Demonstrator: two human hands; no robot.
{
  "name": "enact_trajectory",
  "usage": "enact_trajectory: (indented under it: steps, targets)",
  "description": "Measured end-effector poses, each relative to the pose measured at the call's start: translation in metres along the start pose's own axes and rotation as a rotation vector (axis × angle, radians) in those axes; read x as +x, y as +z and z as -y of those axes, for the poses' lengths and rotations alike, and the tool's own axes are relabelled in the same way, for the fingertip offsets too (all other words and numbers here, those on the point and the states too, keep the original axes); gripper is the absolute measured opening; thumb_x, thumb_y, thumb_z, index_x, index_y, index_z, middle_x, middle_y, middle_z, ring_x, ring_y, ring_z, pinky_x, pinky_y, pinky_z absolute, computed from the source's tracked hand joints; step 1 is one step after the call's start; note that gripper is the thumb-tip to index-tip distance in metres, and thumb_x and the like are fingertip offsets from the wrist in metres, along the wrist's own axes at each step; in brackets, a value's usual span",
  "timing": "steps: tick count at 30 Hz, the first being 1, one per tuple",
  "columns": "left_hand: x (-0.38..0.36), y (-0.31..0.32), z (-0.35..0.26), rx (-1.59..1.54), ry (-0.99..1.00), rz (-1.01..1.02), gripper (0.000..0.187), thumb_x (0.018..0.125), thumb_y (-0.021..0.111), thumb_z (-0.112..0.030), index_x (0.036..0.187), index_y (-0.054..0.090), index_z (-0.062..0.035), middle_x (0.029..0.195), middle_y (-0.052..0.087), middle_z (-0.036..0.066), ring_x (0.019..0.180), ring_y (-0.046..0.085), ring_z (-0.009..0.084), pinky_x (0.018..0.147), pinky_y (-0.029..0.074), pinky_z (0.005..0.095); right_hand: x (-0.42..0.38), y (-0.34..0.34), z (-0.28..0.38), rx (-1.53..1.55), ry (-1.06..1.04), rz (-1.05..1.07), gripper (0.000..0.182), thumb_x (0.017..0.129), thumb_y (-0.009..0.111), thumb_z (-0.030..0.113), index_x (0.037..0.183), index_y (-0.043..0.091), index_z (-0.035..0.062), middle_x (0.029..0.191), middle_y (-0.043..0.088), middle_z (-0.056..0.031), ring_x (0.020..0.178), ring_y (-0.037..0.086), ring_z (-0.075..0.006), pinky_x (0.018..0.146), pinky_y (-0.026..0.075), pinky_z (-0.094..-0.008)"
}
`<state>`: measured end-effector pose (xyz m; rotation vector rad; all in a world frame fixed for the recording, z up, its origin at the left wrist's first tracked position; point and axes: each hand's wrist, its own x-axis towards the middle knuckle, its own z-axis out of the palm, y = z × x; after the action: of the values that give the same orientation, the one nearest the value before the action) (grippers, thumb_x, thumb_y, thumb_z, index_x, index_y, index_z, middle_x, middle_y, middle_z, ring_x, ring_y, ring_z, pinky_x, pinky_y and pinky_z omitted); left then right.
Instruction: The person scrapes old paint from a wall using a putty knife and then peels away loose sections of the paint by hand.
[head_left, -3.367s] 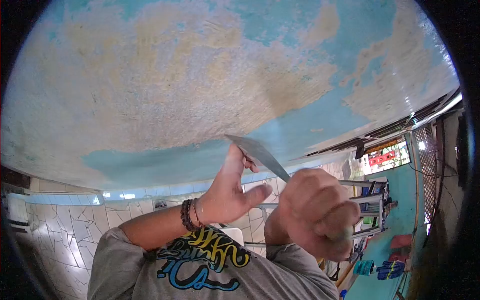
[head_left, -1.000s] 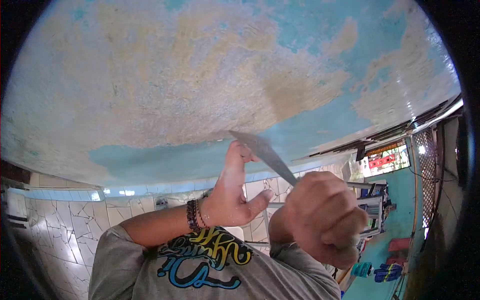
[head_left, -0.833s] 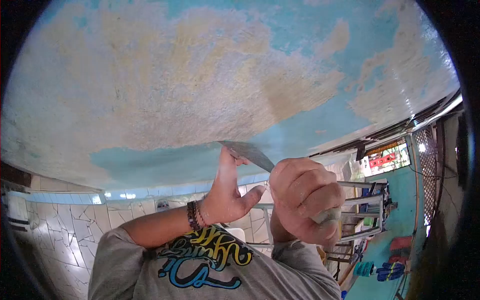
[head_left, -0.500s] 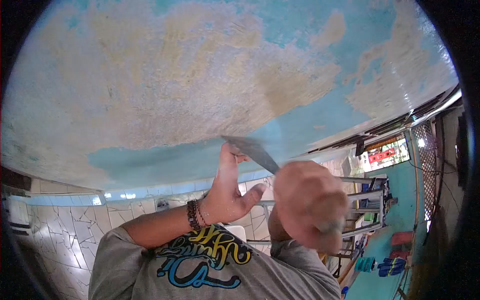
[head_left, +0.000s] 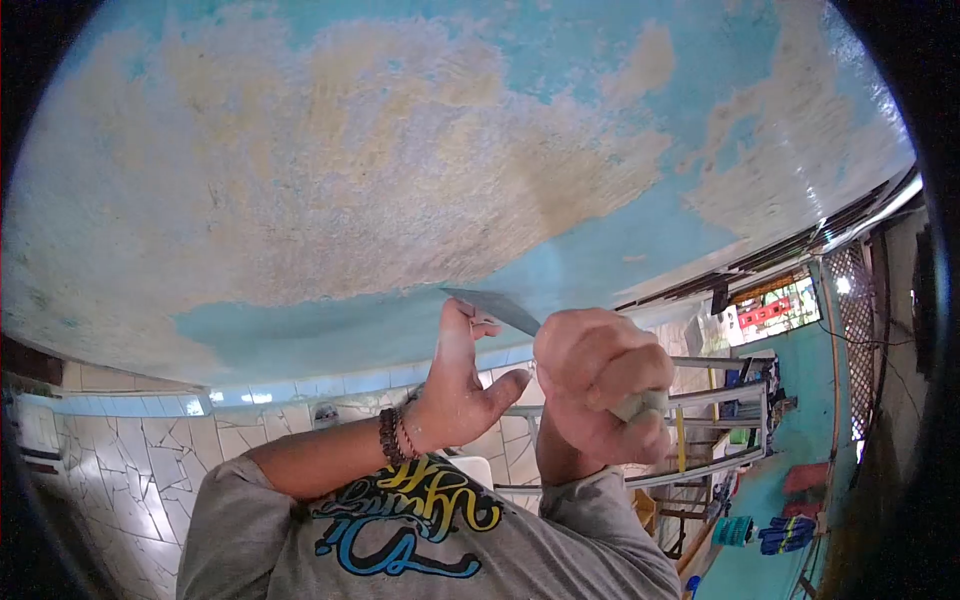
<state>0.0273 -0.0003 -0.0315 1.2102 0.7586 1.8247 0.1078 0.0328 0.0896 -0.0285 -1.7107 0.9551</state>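
Note:
My right hand (head_left: 600, 375) is wrapped around the handle of a scraper (head_left: 498, 307), whose flat metal blade points up and left. The blade's tip meets the wall (head_left: 330, 330) at the border between the rough, pale patch and the blue paint. My left hand (head_left: 450, 400) has its fingers stretched upward at the blade, with the thumb held apart. Its fingertips appear to touch the blade near the tip. Pale dust speckles this hand, and a dark beaded bracelet (head_left: 390, 436) circles its wrist.
Below the wall runs a light-blue tiled edge (head_left: 290, 388), with a cracked-tile floor (head_left: 130, 460) beneath. A metal ladder (head_left: 730, 395) lies to the right of my right hand. Farther right are a teal wall (head_left: 815, 375), a lattice panel (head_left: 853, 330) and blue gloves (head_left: 786, 535).
My right hand has moved slightly up and left, and the scraper's blade lies at a flatter angle. The blade's tip is a little lower. My left hand has stayed by the blade.

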Motion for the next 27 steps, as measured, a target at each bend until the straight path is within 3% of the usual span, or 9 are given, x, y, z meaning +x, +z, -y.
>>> enact_trajectory:
  steps: [3,4,9,12,13,16,21,25,27]
  targets:
    - [0.011,0.000,-0.013,0.055,0.160,0.073,0.066,0.075,0.071,-0.003,0.127,0.031,0.0047,0.116,0.038,0.014,0.109,0.042,0.0243,0.100,0.040,0.0405,-0.003,-0.003,0.003,-0.110,-0.152,-0.010,0.033,0.088,0.054,0.036,0.068,0.052,0.0098,0.055,0.047,-0.0015,0.041,0.041,-0.0162,0.041,0.032,-0.0322]
    - [0.008,0.001,-0.008,0.034,0.102,0.033,0.066,0.075,0.071,-0.003,0.127,0.031,0.0045,0.116,0.038,0.014,0.109,0.042,0.0242,0.100,0.040,0.0406,-0.001,-0.003,0.003,-0.120,-0.194,0.012,0.032,0.087,0.054,0.035,0.068,0.052,0.0095,0.055,0.047,-0.0016,0.040,0.040,-0.0166,0.041,0.032,-0.0326]
    - [-0.001,-0.001,0.000,-0.062,0.013,-0.003,0.065,0.075,0.071,-0.004,0.126,0.031,0.0047,0.113,0.038,0.015,0.108,0.042,0.0246,0.100,0.040,0.0403,-0.007,0.002,0.005,-0.067,-0.010,-0.027,0.039,0.088,0.057,0.043,0.068,0.051,0.0101,0.053,0.047,0.0003,0.040,0.039,-0.0146,0.042,0.032,-0.0306]
    - [0.011,-0.005,-0.021,0.122,0.155,0.077,0.064,0.076,0.071,-0.005,0.126,0.031,0.0053,0.110,0.037,0.015,0.107,0.042,0.0249,0.100,0.040,0.0405,-0.001,0.005,0.008,0.056,-0.207,0.004,0.040,0.088,0.058,0.042,0.067,0.050,0.0086,0.054,0.047,-0.0026,0.041,0.039,-0.0167,0.043,0.032,-0.0309]
    - [0.007,-0.004,-0.015,0.086,0.101,0.043,0.065,0.076,0.071,-0.005,0.126,0.031,0.0056,0.111,0.037,0.016,0.107,0.042,0.0250,0.100,0.040,0.0406,-0.001,0.006,0.002,0.111,-0.247,0.002,0.040,0.087,0.059,0.041,0.066,0.049,0.0087,0.054,0.047,-0.0033,0.041,0.039,-0.0170,0.044,0.032,-0.0307]
    - [-0.003,0.000,0.004,0.017,-0.001,-0.007,0.066,0.076,0.072,-0.006,0.127,0.030,0.0065,0.111,0.035,0.016,0.108,0.041,0.0252,0.101,0.040,0.0412,0.000,0.003,-0.001,-0.006,0.064,0.015,0.042,0.088,0.059,0.046,0.067,0.048,0.0107,0.057,0.049,-0.0024,0.043,0.043,-0.0148,0.044,0.033,-0.0293]
    - [0.007,-0.002,-0.008,0.079,0.115,0.062,0.068,0.077,0.073,-0.006,0.128,0.029,0.0076,0.112,0.034,0.016,0.109,0.041,0.0255,0.102,0.040,0.0420,0.013,-0.006,0.010,0.130,-0.181,0.118,0.046,0.092,0.047,0.049,0.071,0.052,0.0081,0.057,0.049,-0.0057,0.048,0.049,-0.0223,0.045,0.041,-0.0352]
    - [0.005,0.002,-0.001,0.040,0.061,0.034,0.068,0.078,0.072,-0.004,0.130,0.029,0.0077,0.114,0.035,0.016,0.110,0.041,0.0259,0.103,0.039,0.0421,0.016,-0.003,0.010,0.044,-0.019,0.092,0.040,0.090,0.049,0.045,0.069,0.052,0.0108,0.063,0.053,-0.0038,0.051,0.052,-0.0173,0.051,0.043,-0.0342]
    - [0.006,0.003,-0.005,0.031,0.084,0.055,0.069,0.078,0.071,-0.003,0.131,0.028,0.0078,0.115,0.035,0.017,0.111,0.041,0.0261,0.104,0.038,0.0421,0.018,-0.020,0.020,0.160,-0.071,0.182,0.043,0.091,0.055,0.044,0.070,0.055,0.0064,0.064,0.057,-0.0071,0.050,0.055,-0.0216,0.048,0.046,-0.0387]
